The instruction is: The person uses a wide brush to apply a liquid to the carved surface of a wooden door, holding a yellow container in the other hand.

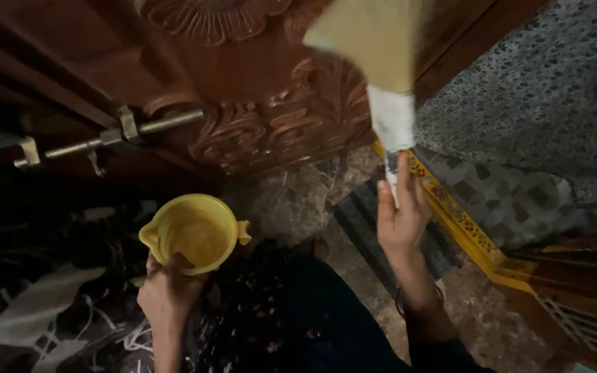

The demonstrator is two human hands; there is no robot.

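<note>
The fingers (174, 271) of the left hand (167, 293) are clenched on the near rim of a yellow plastic mug (193, 232), thumb hooked over the edge, so the mug is held upright with its mouth open to the camera. It has a small pouring lip on its left side and a stubby lug on its right; the inside looks bare, though the light is too dim to be sure. The mug hangs in the air above the floor, low in the left half of the view, just in front of the person's dark patterned clothing (271, 311).

The right hand (401, 214) is raised, its fingers (386, 200) grasping the white wrapped handle (392, 128) of a broom, with the forefinger stretched up along it. Above the handle the pale bristle fan (374, 38) spreads out, blurred, towards the top edge.

Behind both hands stands a carved, reddish wooden door (264, 103) with a metal sliding bolt (112, 135) across its left part. Below it lies a mottled stone floor (291, 200) and a dark striped mat (364, 221) under the right hand. To the right runs a yellow painted threshold (464, 228), then patterned tiles (513, 193) and a speckled surface (547, 90). At lower left lie dark things with white cords (43, 311), too dim to identify.
</note>
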